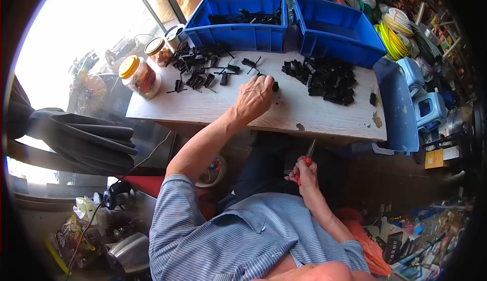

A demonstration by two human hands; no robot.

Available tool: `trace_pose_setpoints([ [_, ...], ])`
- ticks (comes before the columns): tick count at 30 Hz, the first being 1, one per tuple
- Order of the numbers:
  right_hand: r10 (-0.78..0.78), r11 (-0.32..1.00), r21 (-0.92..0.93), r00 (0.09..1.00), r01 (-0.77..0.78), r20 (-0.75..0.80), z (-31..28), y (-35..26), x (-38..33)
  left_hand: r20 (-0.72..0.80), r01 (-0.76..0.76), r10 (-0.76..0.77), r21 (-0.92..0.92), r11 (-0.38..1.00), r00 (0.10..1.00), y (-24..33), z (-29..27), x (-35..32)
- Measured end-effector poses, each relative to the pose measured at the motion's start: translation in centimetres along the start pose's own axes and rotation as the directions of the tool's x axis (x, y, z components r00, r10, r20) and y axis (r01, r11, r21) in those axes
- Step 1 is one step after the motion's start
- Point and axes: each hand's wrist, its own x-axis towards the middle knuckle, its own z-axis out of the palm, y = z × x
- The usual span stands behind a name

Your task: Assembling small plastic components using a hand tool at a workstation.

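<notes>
My left hand [256, 93] reaches over the table, its fingers bent down and closed near the tabletop. The fingertips are hidden, so what they hold cannot be made out. Right against those fingers is a small black block [275, 86]. Beyond the hand lie loose black parts with thin rods, one such black part [249, 62] being the nearest. Low in front of the table edge, my right hand [306, 173] is wrapped round a red-handled tool [309, 152] with a long, pointed metal tip. The tip points up toward the table.
A heap of black parts [324, 80] lies right of centre on the table [203, 106]. Behind stand a blue bin [233, 35] with black pieces and another blue bin [340, 37]. Yellow-lidded jars [142, 80] stand at the left. A blue tub [398, 103] adjoins the right side.
</notes>
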Motion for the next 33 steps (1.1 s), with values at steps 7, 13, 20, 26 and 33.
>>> trace_pose_setpoints([
  [7, -0.020, 0.999, -0.034, 1.000, 0.020, -0.003, 0.0, -1.4, -0.4, -0.223, 0.102, -0.139, -0.167, 0.981, 0.965, -0.1, -0.6, 0.4],
  [13, -0.067, 0.994, 0.094, 0.992, 0.057, 0.107, 0.0, -1.6, -0.4, -0.155, 0.095, -0.256, -0.653, 0.752, 0.954, 5.9, -2.6, -4.3],
  [20, -0.151, 0.964, 0.235, 0.985, 0.128, 0.083, 1.4, -4.1, -1.3, 0.092, 0.111, -0.068, -0.641, 0.760, 0.993, 11.6, -0.3, -10.7],
  [26, -0.235, 0.970, 0.066, 0.972, 0.233, 0.016, -1.4, -0.1, 1.5, 0.079, 0.086, -0.049, -0.599, 0.796, 0.996, 13.0, 1.4, -11.8],
  [33, -0.187, 0.981, 0.038, 0.982, 0.188, -0.026, -0.3, -1.0, 0.9, 0.042, 0.106, -0.104, -0.648, 0.754, 0.994, 13.0, 2.2, -12.3],
])
